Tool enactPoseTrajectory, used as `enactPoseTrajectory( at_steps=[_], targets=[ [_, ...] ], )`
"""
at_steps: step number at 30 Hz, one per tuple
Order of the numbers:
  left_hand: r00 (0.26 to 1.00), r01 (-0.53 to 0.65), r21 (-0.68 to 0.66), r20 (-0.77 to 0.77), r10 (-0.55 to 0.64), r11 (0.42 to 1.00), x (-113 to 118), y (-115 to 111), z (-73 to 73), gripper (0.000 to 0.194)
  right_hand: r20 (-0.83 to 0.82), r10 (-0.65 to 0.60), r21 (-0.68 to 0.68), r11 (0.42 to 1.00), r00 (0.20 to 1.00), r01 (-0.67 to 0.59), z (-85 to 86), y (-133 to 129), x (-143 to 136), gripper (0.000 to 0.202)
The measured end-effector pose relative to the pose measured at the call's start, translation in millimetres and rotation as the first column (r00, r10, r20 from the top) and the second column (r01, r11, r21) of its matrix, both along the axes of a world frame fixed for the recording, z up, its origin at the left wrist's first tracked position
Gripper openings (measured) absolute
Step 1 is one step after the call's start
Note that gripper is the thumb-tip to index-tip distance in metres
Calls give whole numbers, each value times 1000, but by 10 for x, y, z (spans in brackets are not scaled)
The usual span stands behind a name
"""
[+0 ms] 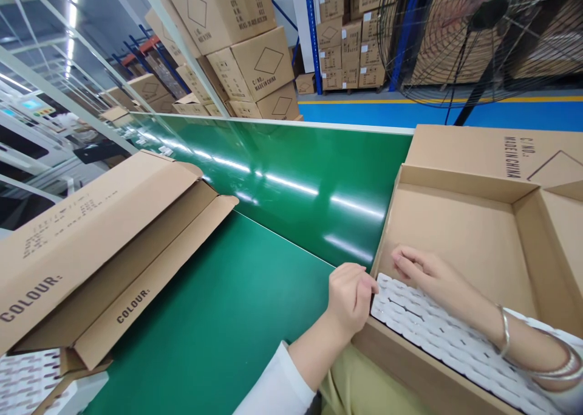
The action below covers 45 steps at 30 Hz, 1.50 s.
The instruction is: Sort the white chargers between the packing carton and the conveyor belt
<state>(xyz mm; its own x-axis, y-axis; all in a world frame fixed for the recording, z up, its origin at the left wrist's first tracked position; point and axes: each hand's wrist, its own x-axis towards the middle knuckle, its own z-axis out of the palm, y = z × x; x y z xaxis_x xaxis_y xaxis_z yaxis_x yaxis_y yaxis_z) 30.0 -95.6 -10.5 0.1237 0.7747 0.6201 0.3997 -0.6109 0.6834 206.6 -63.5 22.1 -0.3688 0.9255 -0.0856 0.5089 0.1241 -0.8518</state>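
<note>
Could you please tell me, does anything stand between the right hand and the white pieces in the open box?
Nothing visible does. The right hand is right at the white pieces in the open box; the left hand is at the row's end, not between.

The right forearm (473, 310) hides some white pieces (421, 315); the top edge crops the fan (488, 13).

Left carton (95, 220): COLOUR: (twice), stacked carton (259, 78): MADE IN CHINA

Wire fan (489, 13), blue floor (355, 113)
</note>
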Motion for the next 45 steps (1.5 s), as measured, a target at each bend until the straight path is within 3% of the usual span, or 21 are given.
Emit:
enactPoseTrajectory(
  at_steps=[3, 6, 9, 11, 17, 23, 27, 31, 37, 45],
  targets=[
    [999, -31, -173, -42, 24, 984, -1, 21, 6, 49, 266, -12, 95, 995, 964, -14, -25, -5, 8, 45],
    [998, -40, -314, -61, 22, 948, 6, 41, 24, 49, 463, 58, 130, 983, 884, -132, -88, -16, 35, 46],
    [998, -25, -379, -61, 2, 925, 7, 57, 26, 48, 632, 121, 162, 946, 766, -283, -152, -28, 47, 46],
    [998, -15, -391, -59, -9, 920, 4, 62, 22, 49, 691, 111, 148, 946, 715, -290, -167, -33, 35, 52],
    [998, -8, -397, -66, -20, 918, 0, 61, 14, 49, 646, 180, 40, 963, 742, -268, -132, -29, -13, 61],
    [997, -16, -411, -77, -18, 912, 2, 62, 15, 49, 674, 141, 59, 968, 725, -244, -149, -17, 6, 58],
    [997, -16, -422, -79, -19, 907, 1, 62, 16, 49, 567, 138, 63, 976, 812, -210, -88, -18, -3, 53],
    [997, -16, -424, -72, -16, 905, 2, 61, 19, 49, 419, 208, 70, 963, 884, -259, -6, -31, -44, 42],
    [996, -19, -428, -88, -21, 904, 0, 63, 21, 50, 433, 235, 81, 951, 870, -297, -23, -38, -59, 34],
    [995, -15, -425, -92, -26, 905, -2, 63, 23, 49, 406, 271, 60, 945, 873, -321, -61, -5, -35, 40]
  ],
)
